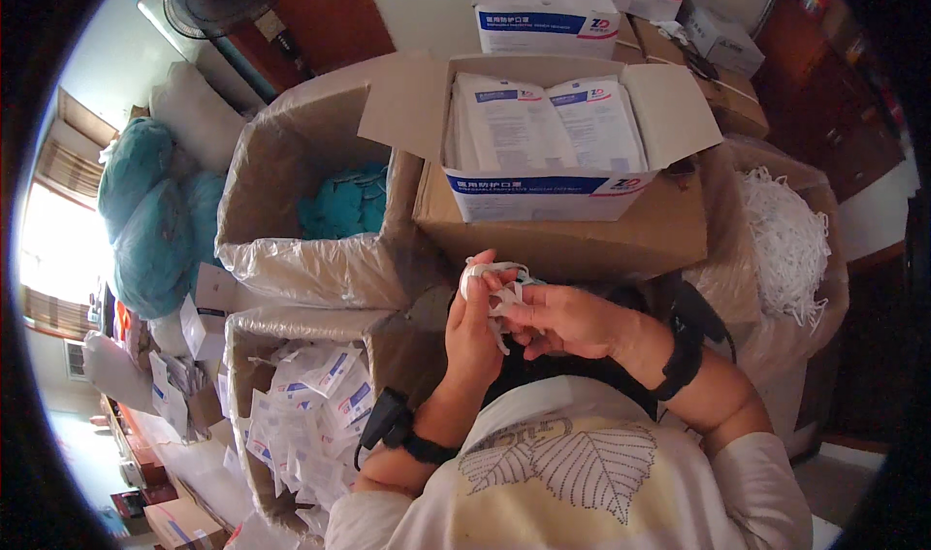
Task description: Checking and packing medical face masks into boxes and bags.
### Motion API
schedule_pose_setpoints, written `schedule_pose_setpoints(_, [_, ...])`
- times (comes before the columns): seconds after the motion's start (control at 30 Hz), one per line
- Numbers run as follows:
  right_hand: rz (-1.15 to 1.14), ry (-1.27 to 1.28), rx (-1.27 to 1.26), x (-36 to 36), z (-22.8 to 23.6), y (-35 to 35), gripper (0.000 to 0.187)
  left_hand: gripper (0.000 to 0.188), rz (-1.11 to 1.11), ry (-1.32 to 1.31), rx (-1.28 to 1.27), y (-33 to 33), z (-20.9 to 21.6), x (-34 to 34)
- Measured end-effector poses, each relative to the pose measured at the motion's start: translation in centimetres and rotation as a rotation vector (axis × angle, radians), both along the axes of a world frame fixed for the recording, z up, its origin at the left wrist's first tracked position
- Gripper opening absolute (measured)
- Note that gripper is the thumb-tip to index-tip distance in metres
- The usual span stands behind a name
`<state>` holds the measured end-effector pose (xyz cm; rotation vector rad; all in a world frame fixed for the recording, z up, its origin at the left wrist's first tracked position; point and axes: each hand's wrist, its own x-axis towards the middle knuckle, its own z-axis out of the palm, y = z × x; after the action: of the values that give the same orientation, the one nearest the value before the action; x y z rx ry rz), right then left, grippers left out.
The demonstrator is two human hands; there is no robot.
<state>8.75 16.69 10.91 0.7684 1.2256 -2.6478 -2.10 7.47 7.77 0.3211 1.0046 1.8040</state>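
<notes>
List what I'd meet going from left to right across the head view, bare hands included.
Bulging teal bags → pile of teal pieces → left hand → right hand → tangled white cords.

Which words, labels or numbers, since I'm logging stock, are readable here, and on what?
I can't copy wording, only locate it.
Open white box: blue band, readable lettering.
White boxes behind it: similar bands, largest lettering readable.
Packets in the open box: headings small, fine print unreadable.
Packets at lower left: too small, blurred.
Shirt: lettering, partly unclear.
Grey box, upper right: too small.
</notes>
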Motion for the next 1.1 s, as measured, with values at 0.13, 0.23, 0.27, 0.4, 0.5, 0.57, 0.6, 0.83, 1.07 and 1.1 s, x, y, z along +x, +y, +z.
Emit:
schedule_pose_setpoints(0.13, [0.068, 0.112, 0.382, 0.2, -0.6, -0.1, 0.023, 0.039, 0.005, 0.009, 0.006, 0.0, -1.0, 0.1])
schedule_pose_setpoints(0.23, [0.169, 0.158, 0.484, 0.3, -1.6, 0.5, 0.023, 0.038, 0.024, 0.046, -0.036, 0.0, -1.1, 0.1])
schedule_pose_setpoints(0.27, [0.170, 0.136, 0.438, 0.3, -1.3, 0.5, 0.023, 0.038, 0.043, 0.068, -0.051, 0.0, -1.1, 0.2])
schedule_pose_setpoints(0.4, [0.146, 0.081, 0.284, 0.2, -0.5, 0.2, 0.026, 0.037, 0.065, 0.253, -0.054, 0.1, -1.2, 0.4])
schedule_pose_setpoints(0.5, [0.099, 0.043, 0.249, 0.1, -1.4, 0.4, 0.027, 0.037, 0.031, 0.278, -0.066, 0.1, -1.2, 0.5])
schedule_pose_setpoints(0.57, [0.062, 0.005, 0.185, 0.2, -1.4, 0.5, 0.028, 0.037, 0.056, 0.205, -0.064, 0.2, -0.6, 0.4])
schedule_pose_setpoints(0.6, [0.042, -0.017, 0.122, 0.5, -1.1, 0.5, 0.029, 0.037, 0.070, 0.170, -0.063, 0.3, -0.3, 0.2])
schedule_pose_setpoints(0.83, [0.250, 0.045, 0.186, 2.0, -0.6, 0.6, 0.029, 0.037, 0.163, 0.047, -0.060, 0.5, -0.6, -1.0])
schedule_pose_setpoints(1.07, [0.240, 0.080, 0.179, 1.4, -0.5, 0.8, 0.029, 0.039, 0.071, -0.023, -0.075, 0.3, -0.7, -1.0])
schedule_pose_setpoints(1.1, [0.157, 0.095, 0.143, 1.1, -1.1, 0.5, 0.029, 0.037, 0.069, -0.056, -0.048, 0.3, -0.7, -0.9])
